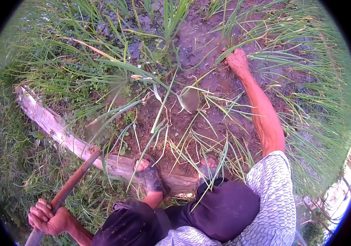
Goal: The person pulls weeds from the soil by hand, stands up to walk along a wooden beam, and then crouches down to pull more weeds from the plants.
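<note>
Down at the lower left, my left hand point(50, 217) is wrapped round a brown wooden pole point(75, 176), which looks like a tool handle. The pole slants up to a pale log point(66, 133); whether it has a tool head cannot be made out. My right hand point(237, 61) reaches far forward to the wet mud point(220, 84). Its fingers are closed at the base of long green stalks point(251, 41), which look like onion leaves. The fingertips are partly hidden. Loose uprooted stalks point(165, 102) lie scattered on the mud between my arms.
My foot point(148, 176) rests by the log, with the other foot point(208, 166) to its right. Dense green plants point(315, 78) lean in from the right. Grass and weeds point(27, 164) cover the left side. A tall clump point(173, 20) stands ahead in the mud.
</note>
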`<action>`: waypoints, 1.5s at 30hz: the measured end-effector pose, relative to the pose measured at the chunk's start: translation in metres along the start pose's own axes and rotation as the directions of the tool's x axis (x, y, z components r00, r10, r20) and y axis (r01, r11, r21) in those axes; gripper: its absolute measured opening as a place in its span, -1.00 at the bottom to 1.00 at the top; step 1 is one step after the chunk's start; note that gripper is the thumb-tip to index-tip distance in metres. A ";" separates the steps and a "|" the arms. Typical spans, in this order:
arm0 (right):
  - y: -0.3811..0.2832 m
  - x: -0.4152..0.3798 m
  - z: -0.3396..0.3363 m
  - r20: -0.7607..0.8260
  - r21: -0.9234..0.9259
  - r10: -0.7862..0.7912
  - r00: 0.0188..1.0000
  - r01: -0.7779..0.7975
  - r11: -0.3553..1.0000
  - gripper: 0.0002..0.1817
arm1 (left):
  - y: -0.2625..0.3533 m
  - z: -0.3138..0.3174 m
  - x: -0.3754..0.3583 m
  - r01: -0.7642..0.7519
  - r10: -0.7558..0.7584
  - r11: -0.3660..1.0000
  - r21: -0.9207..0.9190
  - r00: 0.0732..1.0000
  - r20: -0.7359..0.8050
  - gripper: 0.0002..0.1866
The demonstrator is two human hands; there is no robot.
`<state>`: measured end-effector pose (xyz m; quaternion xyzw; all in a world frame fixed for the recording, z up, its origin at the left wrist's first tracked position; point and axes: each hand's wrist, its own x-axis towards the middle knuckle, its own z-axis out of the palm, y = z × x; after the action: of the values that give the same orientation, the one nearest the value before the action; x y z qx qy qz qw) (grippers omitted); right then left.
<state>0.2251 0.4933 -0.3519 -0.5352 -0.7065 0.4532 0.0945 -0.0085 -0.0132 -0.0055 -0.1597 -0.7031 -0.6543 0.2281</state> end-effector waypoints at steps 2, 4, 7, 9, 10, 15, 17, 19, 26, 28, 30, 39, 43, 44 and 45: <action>0.004 0.024 0.000 -0.203 -0.135 -0.209 0.957 0.184 0.974 -0.76 | 0.000 -0.004 0.001 0.009 -0.007 0.999 -0.044 0.999 0.039 -0.78; 0.001 0.051 0.002 -0.236 -0.128 -0.196 0.952 0.169 0.977 -0.78 | -0.001 0.004 -0.001 -0.023 0.023 0.999 -0.026 1.000 0.000 -0.80; -0.004 0.087 0.002 -0.108 -0.335 -0.407 0.907 0.353 0.874 -0.76 | -0.001 -0.002 0.000 -0.011 0.013 0.999 -0.043 0.999 0.030 -0.79; -0.012 0.094 0.005 -0.041 -0.547 -0.482 0.875 0.384 0.744 -0.72 | -0.001 -0.003 0.001 -0.007 0.009 0.999 -0.046 0.999 0.045 -0.78; -0.013 0.094 0.007 -0.022 -0.550 -0.506 0.862 0.412 0.727 -0.71 | 0.000 -0.002 0.000 -0.012 0.014 0.999 -0.034 0.999 0.037 -0.79; 0.003 0.094 0.013 -0.153 -0.481 -0.541 0.827 0.416 0.772 -0.88 | -0.002 -0.005 0.001 -0.010 0.018 0.994 -0.105 0.997 0.073 -0.82; -0.009 0.059 0.003 -0.070 0.019 -0.003 0.998 0.004 1.000 -0.82 | -0.003 -0.001 0.000 -0.027 0.028 0.997 -0.073 0.999 0.021 -0.84; -0.005 0.031 -0.006 0.120 0.316 0.174 0.977 -0.204 0.926 -0.81 | -0.003 -0.003 -0.001 -0.019 0.020 0.998 -0.064 1.000 0.019 -0.84; -0.079 -0.004 0.037 0.181 -0.210 -0.623 0.761 0.649 0.731 -0.83 | 0.000 0.003 -0.001 -0.011 0.012 0.999 -0.049 1.000 0.013 -0.80; -0.083 0.031 0.064 0.116 -0.291 -0.734 0.669 0.729 0.619 -0.81 | 0.000 0.004 -0.002 -0.013 0.015 0.998 -0.058 0.999 0.037 -0.77; -0.086 0.049 0.079 0.116 -0.459 -0.592 0.798 0.571 0.680 -0.77 | 0.000 0.003 -0.002 -0.016 0.018 0.999 -0.048 0.999 0.029 -0.77; -0.103 0.048 0.101 0.081 -0.597 -0.374 0.924 0.345 0.724 -0.69 | -0.003 -0.001 0.000 -0.027 0.029 0.997 -0.068 0.999 0.028 -0.80; -0.105 0.050 0.101 0.171 -0.616 -0.398 0.901 0.413 0.671 -0.72 | -0.002 0.002 -0.002 -0.027 0.028 0.998 -0.065 0.999 0.025 -0.81; -0.104 0.053 0.100 0.197 -0.591 -0.410 0.890 0.442 0.675 -0.72 | -0.002 0.003 -0.002 -0.033 0.034 0.998 -0.050 0.999 0.013 -0.80; -0.100 0.054 0.099 0.224 -0.566 -0.420 0.879 0.468 0.679 -0.73 | -0.001 0.005 -0.003 -0.037 0.037 0.999 -0.033 0.999 0.002 -0.79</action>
<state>0.0748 0.4838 -0.3536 -0.3315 -0.9248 0.1869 -0.0010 -0.0075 -0.0078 -0.0082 -0.1773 -0.6893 -0.6614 0.2366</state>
